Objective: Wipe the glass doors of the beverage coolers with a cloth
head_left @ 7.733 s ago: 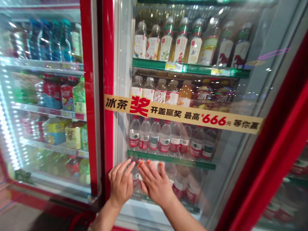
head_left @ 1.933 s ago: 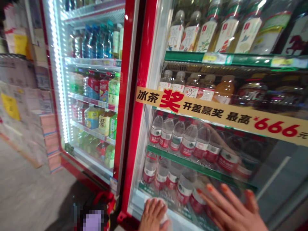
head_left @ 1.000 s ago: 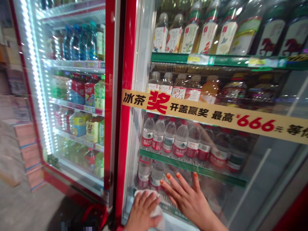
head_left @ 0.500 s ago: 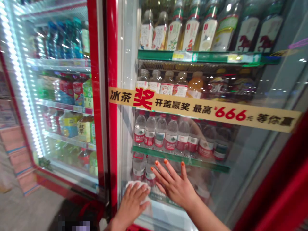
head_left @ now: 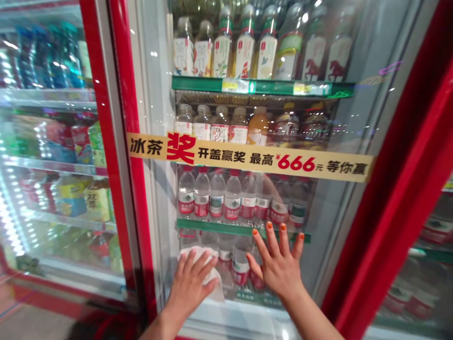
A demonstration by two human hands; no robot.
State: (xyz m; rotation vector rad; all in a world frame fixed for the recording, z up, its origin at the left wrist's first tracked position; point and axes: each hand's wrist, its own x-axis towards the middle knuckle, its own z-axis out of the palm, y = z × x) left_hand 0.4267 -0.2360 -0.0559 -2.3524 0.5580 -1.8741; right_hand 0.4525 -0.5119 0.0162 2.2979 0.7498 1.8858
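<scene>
My left hand (head_left: 191, 281) presses a white cloth (head_left: 216, 290) flat against the glass door (head_left: 161, 198) of a drinks fridge, low on its left side. The fingers lie over the cloth, whose edges show around them. To the right, my right hand (head_left: 281, 269) is spread on the same glass with nothing in it, its orange-nailed fingertips near a green shelf edge (head_left: 219, 226). Behind the pane stand water bottles with red and white labels (head_left: 231, 200). A yellow strip with black and red characters (head_left: 230, 156) crosses the door above both hands.
A red-framed fridge with coloured drinks (head_left: 71, 193) stands on the left. The door's red right frame (head_left: 382, 198) slants beside my right arm, with more bottles (head_left: 421, 283) beyond it. Tea bottles (head_left: 244, 54) line the top shelf.
The view has turned to the right, so the fridge appears further left. My right hand has moved right across the glass, away from my left hand. The cloth is still under my left hand.
</scene>
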